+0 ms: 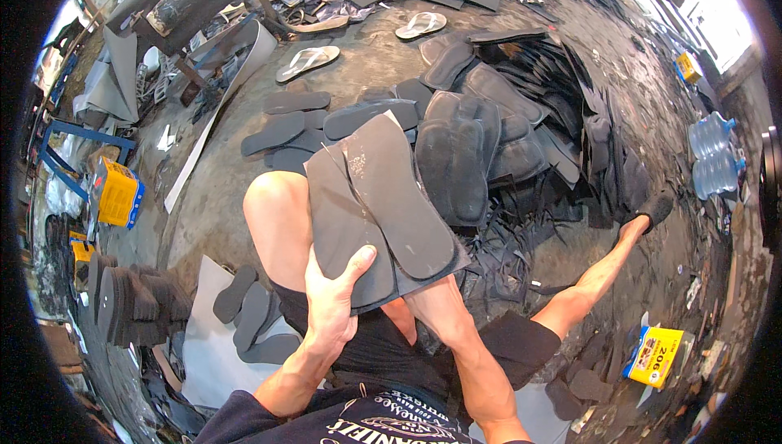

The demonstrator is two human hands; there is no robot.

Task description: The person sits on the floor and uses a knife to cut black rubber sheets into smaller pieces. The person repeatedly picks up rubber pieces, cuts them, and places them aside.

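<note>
A dark rubber sheet with two sole shapes marked out on it, the right one a raised sole [401, 200], is held over my lap. My left hand [332, 291] grips its lower left edge, thumb on top and fingers underneath. My right hand [432, 301] reaches under the lower right edge; its fingers are hidden behind the sheet. Just beyond lies a big heap of dark sheets with pressed sole outlines [456, 151]. Loose black soles [281, 130] lie on the floor beyond my left knee.
Two pale sandals [308, 63] lie on the floor ahead. Stacked black soles [122, 305] stand at left near a yellow and blue box [120, 193]. A yellow box [654, 356] and water bottles [713, 155] are at right. Rubber strips [501, 265] lie by my outstretched leg.
</note>
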